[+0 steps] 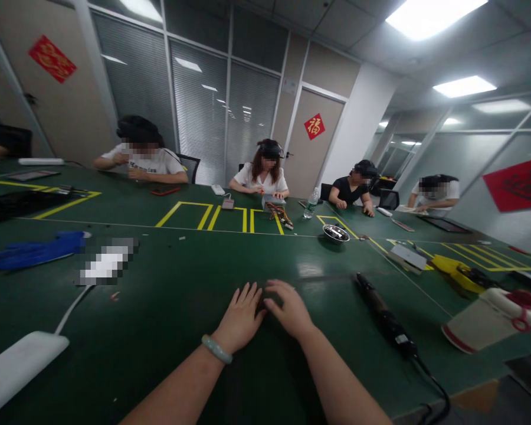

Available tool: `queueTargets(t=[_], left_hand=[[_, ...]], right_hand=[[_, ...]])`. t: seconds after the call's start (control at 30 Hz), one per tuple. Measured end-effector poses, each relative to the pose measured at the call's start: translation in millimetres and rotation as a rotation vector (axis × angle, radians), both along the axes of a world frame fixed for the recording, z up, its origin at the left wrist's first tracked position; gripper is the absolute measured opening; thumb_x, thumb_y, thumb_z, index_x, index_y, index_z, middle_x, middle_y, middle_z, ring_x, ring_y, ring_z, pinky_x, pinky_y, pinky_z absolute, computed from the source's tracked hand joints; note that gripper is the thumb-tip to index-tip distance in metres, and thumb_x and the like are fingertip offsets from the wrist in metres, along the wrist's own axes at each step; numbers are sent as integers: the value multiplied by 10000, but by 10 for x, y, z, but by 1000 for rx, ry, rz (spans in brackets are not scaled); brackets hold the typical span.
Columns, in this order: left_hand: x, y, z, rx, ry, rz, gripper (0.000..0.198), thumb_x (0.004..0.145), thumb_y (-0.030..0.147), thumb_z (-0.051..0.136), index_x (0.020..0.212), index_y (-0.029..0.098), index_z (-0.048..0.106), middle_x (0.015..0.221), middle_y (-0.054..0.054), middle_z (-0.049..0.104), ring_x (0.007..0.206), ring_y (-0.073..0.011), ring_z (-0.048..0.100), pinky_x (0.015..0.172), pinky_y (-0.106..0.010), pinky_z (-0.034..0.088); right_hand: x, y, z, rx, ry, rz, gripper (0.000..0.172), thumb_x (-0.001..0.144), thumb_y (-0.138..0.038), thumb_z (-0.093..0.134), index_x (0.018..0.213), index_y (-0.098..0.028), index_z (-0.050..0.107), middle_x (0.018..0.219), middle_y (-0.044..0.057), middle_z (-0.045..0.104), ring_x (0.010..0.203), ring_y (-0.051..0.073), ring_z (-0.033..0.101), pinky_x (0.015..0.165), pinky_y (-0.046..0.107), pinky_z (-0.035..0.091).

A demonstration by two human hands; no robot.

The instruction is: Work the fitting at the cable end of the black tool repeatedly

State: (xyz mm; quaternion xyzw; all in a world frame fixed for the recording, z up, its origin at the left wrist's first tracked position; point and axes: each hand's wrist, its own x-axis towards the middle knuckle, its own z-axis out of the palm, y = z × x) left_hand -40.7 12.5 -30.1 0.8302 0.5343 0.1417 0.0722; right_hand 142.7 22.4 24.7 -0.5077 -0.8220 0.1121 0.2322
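Both of my hands rest close together on the dark green table (168, 307) in front of me. My left hand (241, 316) lies flat with its fingers stretched out and slightly apart, a pale green bangle (216, 349) on its wrist. My right hand (287, 310) lies palm down beside it, fingers curved loosely forward, its fingertips touching the left hand's. Nothing shows in either hand. A black electric screwdriver (383, 313) with a cable lies on the table to the right of my right hand.
A white box (15, 369) with a cable sits at front left, blue gloves (35, 251) farther left. A metal bowl (335, 234), a yellow tool (460, 273) and a white glove with red scissors (491, 316) lie to the right. Several people sit working along the far side.
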Motion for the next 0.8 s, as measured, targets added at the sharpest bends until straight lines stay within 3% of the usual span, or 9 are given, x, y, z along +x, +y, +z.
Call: queueTargets(t=[0.13,0.23,0.3,0.37,0.47,0.67,0.73,0.8], left_hand=[[-25,-45,156,-88,-45,0,620,948,542,240,1473,214,279,1547,-61,198,1429,-277,152,1145,-526,182],[-28,-49,200,-109,-38,2,617,947,540,244,1470,215,288,1546,-61,204,1428,-285,148,1139,-539,192],[-25,-42,194,-103,-32,8,617,946,536,249,1471,214,286,1547,-58,203,1430,-285,139,1142,-538,187],[-22,-35,177,-103,-29,12,622,945,537,243,1477,215,271,1551,-51,193,1432,-280,128,1148,-532,177],[-24,-39,166,-110,-38,8,622,949,541,215,1480,219,259,1555,-43,186,1436,-271,113,1155,-524,163],[-42,-44,192,-133,-49,-4,646,948,570,163,1486,219,239,1562,-34,164,1442,-258,89,1163,-509,146],[-45,-34,179,-143,-33,-3,656,945,581,155,1491,222,219,1566,-27,146,1444,-252,75,1166,-503,142],[-45,-25,157,-142,-22,-2,662,942,586,148,1494,224,205,1568,-25,138,1444,-251,73,1165,-504,138]], right_hand=[[1061,131,16,171,-153,-709,469,915,-437,364,1295,-200,503,1394,99,450,1325,272,359,1075,386,302],[1999,-41,-164,171,-263,-1179,642,827,-569,446,1280,-117,501,1383,248,401,1316,396,321,998,521,336],[2517,-234,-327,135,-286,-1359,759,748,-668,483,1285,-131,497,1347,264,429,1306,421,327,959,572,341],[2886,-394,-470,-46,-227,-1408,780,668,-731,516,1236,-197,547,1234,251,530,1193,445,456,848,588,399],[3176,-473,-611,-255,-105,-1315,744,605,-760,540,1186,-298,590,1151,212,592,1037,455,560,655,544,450],[3398,-372,-813,-185,-47,-1301,637,553,-735,598,1124,-452,599,1067,247,602,937,443,593,500,503,380],[3461,-382,-864,-150,-33,-1292,612,551,-733,606,1094,-452,612,1024,245,607,900,447,603,482,500,367],[3473,-418,-868,-96,-7,-1164,641,579,-745,580,1121,-403,613,1002,263,598,856,454,608,482,519,365]])
